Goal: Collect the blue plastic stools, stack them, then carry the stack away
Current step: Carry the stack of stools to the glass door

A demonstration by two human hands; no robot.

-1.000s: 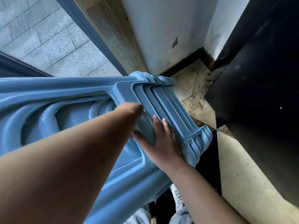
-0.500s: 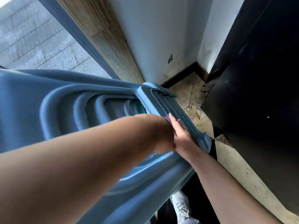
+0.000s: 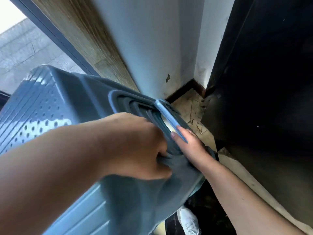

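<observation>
Left hand (image 3: 135, 146) curled into the side opening of the blue stool stack (image 3: 71, 106), fingers hooked over the nested edges. Right hand (image 3: 189, 143) just beside it, gripping the leg rims, thumb on top, other fingers hidden behind. Stack tilted, perforated seat well left of both grips. White shoe (image 3: 188, 221) below the right forearm; white wall (image 3: 152, 48) and black panel (image 3: 262, 82) beyond the hands.
</observation>
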